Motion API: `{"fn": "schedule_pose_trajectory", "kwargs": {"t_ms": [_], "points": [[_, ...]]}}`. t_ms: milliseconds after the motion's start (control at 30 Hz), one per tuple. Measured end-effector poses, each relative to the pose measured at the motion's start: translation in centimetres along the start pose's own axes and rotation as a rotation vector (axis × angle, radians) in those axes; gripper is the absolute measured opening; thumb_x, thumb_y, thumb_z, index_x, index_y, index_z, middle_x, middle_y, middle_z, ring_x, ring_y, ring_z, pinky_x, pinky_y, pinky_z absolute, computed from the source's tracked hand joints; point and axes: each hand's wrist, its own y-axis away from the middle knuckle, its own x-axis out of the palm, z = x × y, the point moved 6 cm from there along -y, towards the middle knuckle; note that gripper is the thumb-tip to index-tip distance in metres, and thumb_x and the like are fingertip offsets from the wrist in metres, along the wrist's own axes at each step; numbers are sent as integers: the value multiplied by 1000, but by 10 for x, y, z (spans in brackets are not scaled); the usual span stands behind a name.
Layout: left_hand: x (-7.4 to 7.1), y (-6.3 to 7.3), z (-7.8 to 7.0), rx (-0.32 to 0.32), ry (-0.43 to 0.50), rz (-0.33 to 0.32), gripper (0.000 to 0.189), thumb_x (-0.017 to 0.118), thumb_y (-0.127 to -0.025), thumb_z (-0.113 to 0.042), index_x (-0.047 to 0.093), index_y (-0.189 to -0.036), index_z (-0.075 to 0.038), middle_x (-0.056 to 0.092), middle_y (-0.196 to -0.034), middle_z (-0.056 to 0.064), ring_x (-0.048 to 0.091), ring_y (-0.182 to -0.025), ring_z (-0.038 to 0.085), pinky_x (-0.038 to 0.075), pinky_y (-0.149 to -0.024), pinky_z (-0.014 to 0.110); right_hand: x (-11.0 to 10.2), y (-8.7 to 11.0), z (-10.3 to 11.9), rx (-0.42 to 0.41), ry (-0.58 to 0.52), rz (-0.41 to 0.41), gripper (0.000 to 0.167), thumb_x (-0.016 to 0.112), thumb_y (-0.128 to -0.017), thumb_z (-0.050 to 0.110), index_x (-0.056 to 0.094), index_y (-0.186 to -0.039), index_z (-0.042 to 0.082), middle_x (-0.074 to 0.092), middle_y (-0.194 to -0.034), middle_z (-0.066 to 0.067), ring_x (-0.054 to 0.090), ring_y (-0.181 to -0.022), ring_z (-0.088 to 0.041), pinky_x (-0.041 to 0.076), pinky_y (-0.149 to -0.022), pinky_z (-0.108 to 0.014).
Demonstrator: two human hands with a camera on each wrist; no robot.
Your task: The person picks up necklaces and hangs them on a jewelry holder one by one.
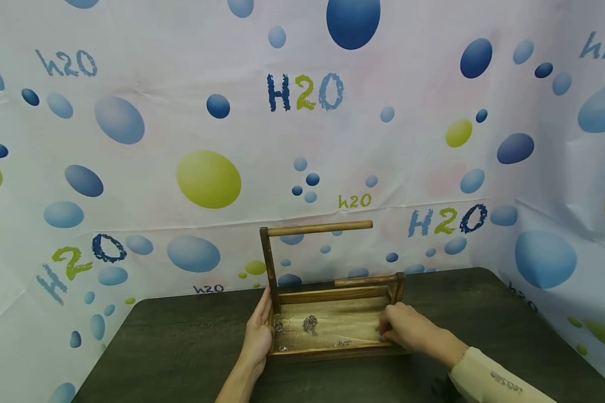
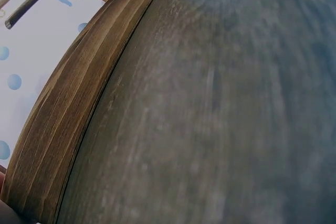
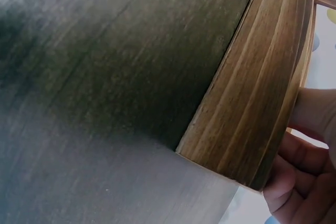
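A brown wooden jewellery stand has a shallow tray base, a tall post with a rod at its left and a lower rod at its right. Inside the tray lie a tangled silvery chain and smaller shiny pieces. My left hand holds the stand's left end, fingers reaching up beside the tall post. At the right end, my right hand grips the tray, fingers curled. From the right wrist, the thumb and bent fingers appear at the tray's corner; their exact contact is partly hidden.
The stand sits on a dark wood-grain table. Close behind it hangs a white curtain printed with blue and green ovals and H2O lettering, which also wraps both sides. The tall rod stands well above the tray.
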Motion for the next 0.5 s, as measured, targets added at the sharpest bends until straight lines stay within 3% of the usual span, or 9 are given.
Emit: {"fn": "schedule_pose_trajectory", "kwargs": {"t_ms": [67, 200, 500], "points": [[0, 0, 1, -4, 2, -2, 97, 26, -78, 23, 13, -164, -20, 8, -167, 18, 3, -152, 38, 36, -69, 37, 1, -1, 0, -3, -6, 10, 19, 77, -84, 5, 72, -70, 17, 61, -65, 11, 53, -54, -1, 46, -50, -24], [-1, 0, 2, -13, 10, -9, 96, 25, -79, 23, 13, -164, -21, 9, -167, 18, 3, -152, 38, 29, -50, 32, 3, -2, 0, -2, -7, 19, 21, 78, -84, 3, 72, -68, 16, 61, -64, 10, 53, -53, -1, 46, -50, -23], [0, -1, 2, -7, 8, -10, 97, 26, -78, 23, 14, -164, -21, 10, -167, 18, 3, -152, 38, 34, -70, 43, 3, -5, -1, 25, 16, 18, 25, 78, -84, 4, 67, -66, 16, 57, -62, 10, 51, -52, -4, 44, -49, -25]]}}
